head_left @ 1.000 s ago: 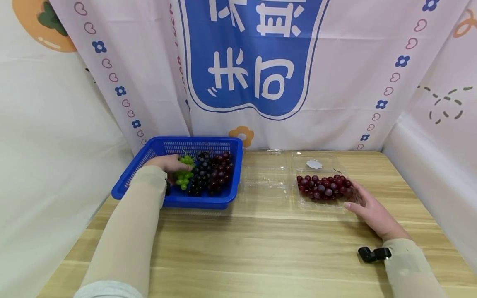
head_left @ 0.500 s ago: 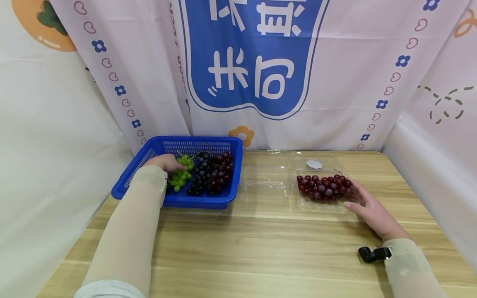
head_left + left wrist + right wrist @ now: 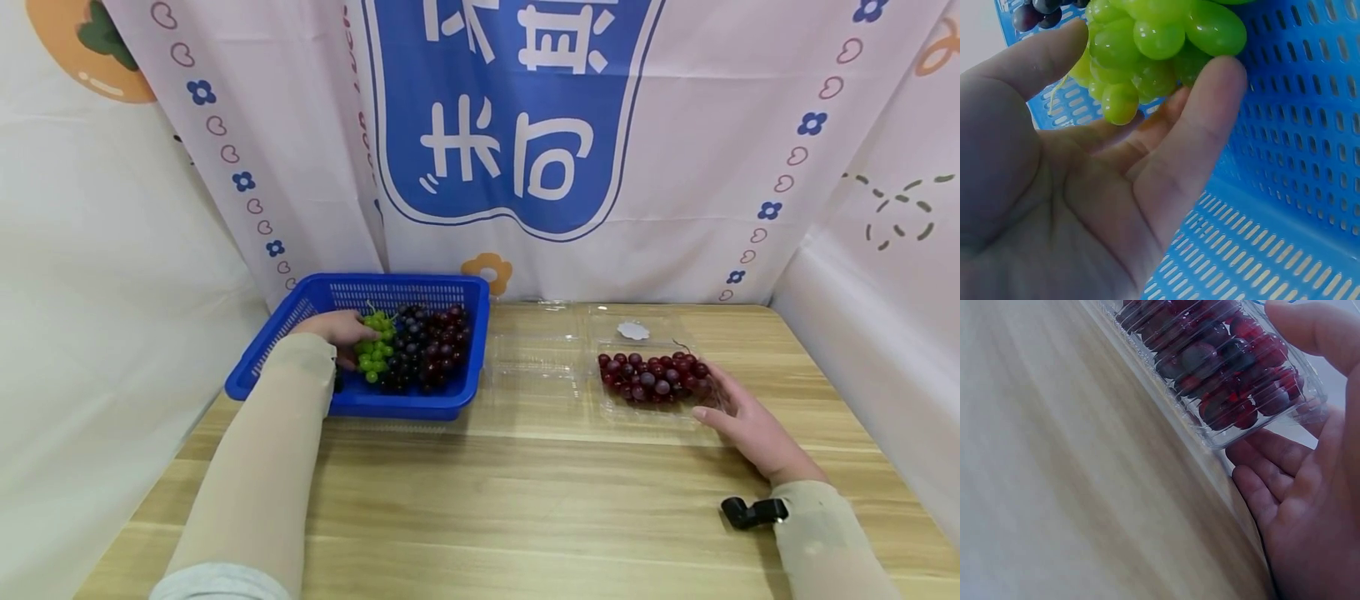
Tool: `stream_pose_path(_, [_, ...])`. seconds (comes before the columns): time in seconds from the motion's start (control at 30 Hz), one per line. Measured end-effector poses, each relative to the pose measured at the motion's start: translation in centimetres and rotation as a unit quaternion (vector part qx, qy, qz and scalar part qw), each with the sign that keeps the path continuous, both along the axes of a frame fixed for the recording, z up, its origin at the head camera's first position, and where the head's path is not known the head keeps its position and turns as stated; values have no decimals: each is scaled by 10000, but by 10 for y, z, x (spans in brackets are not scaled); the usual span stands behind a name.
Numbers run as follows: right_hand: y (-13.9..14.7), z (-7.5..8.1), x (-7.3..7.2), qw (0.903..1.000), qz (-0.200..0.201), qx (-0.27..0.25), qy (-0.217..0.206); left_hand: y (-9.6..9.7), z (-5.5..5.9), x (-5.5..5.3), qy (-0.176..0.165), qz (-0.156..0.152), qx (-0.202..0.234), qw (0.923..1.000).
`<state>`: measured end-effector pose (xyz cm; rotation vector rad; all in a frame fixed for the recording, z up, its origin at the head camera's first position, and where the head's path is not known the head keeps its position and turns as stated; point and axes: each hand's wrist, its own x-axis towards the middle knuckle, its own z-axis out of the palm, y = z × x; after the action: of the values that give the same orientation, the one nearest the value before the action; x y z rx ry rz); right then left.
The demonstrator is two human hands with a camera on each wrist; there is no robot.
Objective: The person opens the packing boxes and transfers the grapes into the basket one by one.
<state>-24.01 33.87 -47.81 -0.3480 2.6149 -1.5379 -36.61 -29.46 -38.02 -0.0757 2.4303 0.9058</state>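
Observation:
Inside the blue basket (image 3: pixel 471 367), my left hand (image 3: pixel 337 327) holds a bunch of green grapes (image 3: pixel 377 348) by its side. The thumb lies on one side of the green grapes (image 3: pixel 1147 37) and the fingers curl along the other, as the left wrist view shows. Dark red grapes (image 3: pixel 652 379) fill a clear plastic box (image 3: pixel 609 410) at the right. My right hand (image 3: pixel 750 425) holds that box's right end, thumb near the front corner. The right wrist view has the fingers (image 3: pixel 1266 494) bent at the box's end, partly hidden behind it.
Black grapes (image 3: pixel 408 350) and another red bunch (image 3: pixel 446 346) lie right of the green grapes in the basket. Between basket and filled box stands another clear plastic container (image 3: pixel 532 383). A curtain (image 3: pixel 675 250) hangs behind the wooden table (image 3: pixel 525 500).
The green grapes shift toward the front left with the left hand, then back to the right against the black ones. My right hand and the box stay put.

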Motion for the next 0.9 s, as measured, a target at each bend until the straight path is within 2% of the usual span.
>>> stream_pose_path(0.1, [-1,-1,0,10000,21,-4,32,-2,0,-1,76,164,-205,9996])
stream_pose_path(0.2, [-3,-2,-1,10000,50,-7,68,-4,0,-2,323,275,-565,9975])
stream_pose_path(0.33, [-4,-4,-1,10000,37,6,70,-3,3,-2,704,233,-911,9931])
stream_pose_path(0.47, [-5,-3,0,10000,7,56,54,6,13,-1,1031,110,-1037,9892])
stream_pose_path(0.53, [-4,-2,0,10000,-7,77,29,14,24,-1,1232,90,-1085,9864])
stream_pose_path(0.7, [-2,-1,1,10000,-22,80,8,49,61,0,1887,39,-957,9774])
stream_pose_path(0.8, [0,-2,1,10000,-10,19,7,77,82,6,2349,-190,-911,9675])
stream_pose_path(0.9, [1,-2,1,10000,2,-37,22,108,98,15,2667,-488,-968,9577])
